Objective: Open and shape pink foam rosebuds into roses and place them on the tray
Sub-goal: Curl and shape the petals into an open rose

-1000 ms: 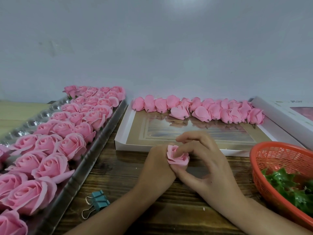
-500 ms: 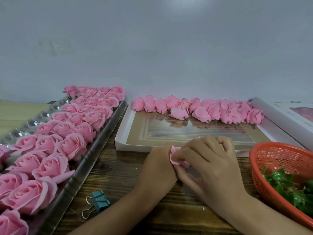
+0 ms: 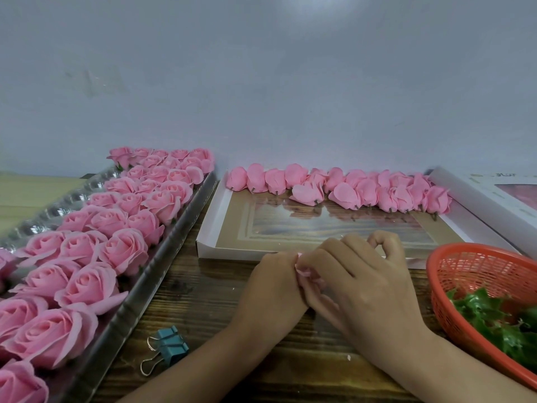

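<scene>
Bare table (image 3: pixel 203 298) between tray (image 3: pixel 162 263) and basket (image 3: pixel 453 315).

Both hands, left (image 3: pixel 273 289) and right (image 3: pixel 369 283), grip a pink rosebud (image 3: pixel 308 273) over the table (image 3: pixel 203 301), beside the rose-filled tray (image 3: pixel 162 257).

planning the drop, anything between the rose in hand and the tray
Nothing visible: left hand and right hand hold the rose, and only bare table lies between it and the tray. The binder clip sits off that path.

Wooden table (image 3: pixel 203 303): tray (image 3: pixel 161 267), perhaps box lid (image 3: pixel 211 228), basket (image 3: pixel 467 267), binder clip (image 3: pixel 171 343)
</scene>
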